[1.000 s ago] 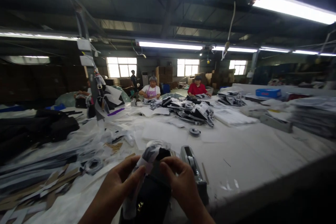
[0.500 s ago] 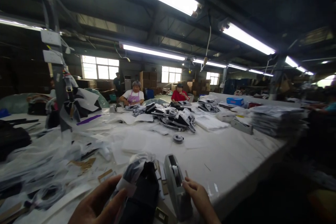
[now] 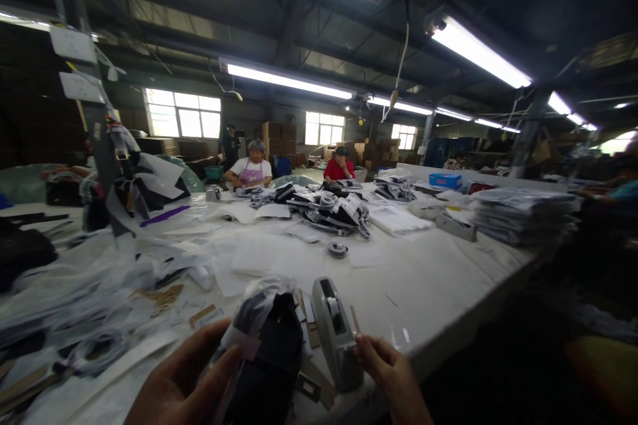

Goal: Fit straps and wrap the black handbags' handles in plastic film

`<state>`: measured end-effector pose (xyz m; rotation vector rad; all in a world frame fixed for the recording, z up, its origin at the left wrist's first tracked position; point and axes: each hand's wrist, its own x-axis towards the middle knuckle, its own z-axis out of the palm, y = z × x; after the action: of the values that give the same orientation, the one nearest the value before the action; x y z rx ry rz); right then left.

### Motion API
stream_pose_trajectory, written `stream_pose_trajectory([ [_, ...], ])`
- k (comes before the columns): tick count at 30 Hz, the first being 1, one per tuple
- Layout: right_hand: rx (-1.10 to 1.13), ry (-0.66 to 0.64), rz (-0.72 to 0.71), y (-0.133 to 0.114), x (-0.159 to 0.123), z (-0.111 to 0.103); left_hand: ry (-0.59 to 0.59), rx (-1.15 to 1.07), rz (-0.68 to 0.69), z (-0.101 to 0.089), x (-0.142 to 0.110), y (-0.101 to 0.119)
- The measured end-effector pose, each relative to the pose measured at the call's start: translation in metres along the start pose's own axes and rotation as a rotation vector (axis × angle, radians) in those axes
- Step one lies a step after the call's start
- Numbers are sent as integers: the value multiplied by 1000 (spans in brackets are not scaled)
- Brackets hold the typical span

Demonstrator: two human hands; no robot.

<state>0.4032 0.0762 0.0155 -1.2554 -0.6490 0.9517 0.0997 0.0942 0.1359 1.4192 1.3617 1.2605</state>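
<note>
My left hand grips a black item in a clear plastic bag near the table's front edge, thumb pressed on the bag. My right hand is beside a grey tape dispenser, its fingertips pinched at the dispenser's cutting end, apparently on a piece of clear tape too thin to make out. The bagged item stands tilted just left of the dispenser.
The big white table carries a heap of bagged black items, a tape roll, white sheets and stacks of flat packs. Plastic and cardboard scraps lie left. Two people sit at the far side.
My right hand left the bagged item and moved right to the tape dispenser. The view swung right and up slightly; the left hand keeps holding the bag.
</note>
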Motion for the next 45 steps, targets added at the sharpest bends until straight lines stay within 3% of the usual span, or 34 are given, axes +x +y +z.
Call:
stream_pose_trajectory([
  [5, 68, 92, 152, 42, -10, -14, -18, -64, -67, 2, -3, 3],
  [9, 5, 124, 138, 51, -20, -19, -66, -54, -89, -4, 2, -2],
  [11, -21, 104, 105, 41, -28, -15, -58, -43, -102, -5, 4, -4],
  [14, -91, -41, -55, 9, -42, 5, -43, -40, -91, -3, 1, 0],
  [16, -100, -164, -160, -18, -55, 26, -40, -50, -58, 1, -3, 7],
  [22, 68, -512, -265, -83, -88, 99, -16, 7, 107, 12, -12, 22],
  [26, -34, -551, -302, -97, -88, 130, 16, 36, 133, 13, -14, 23],
  [29, -147, -551, -272, -99, -83, 138, -24, 7, 142, 12, -15, 24],
  [34, -234, -576, -195, -104, -78, 136, -200, -163, 125, 6, -16, 25],
  [39, -373, -496, -274, -100, -71, 132, -177, -151, 112, 5, -17, 25],
  [45, -86, -749, -77, -91, -58, 136, -320, -312, 26, 7, -18, 26],
])
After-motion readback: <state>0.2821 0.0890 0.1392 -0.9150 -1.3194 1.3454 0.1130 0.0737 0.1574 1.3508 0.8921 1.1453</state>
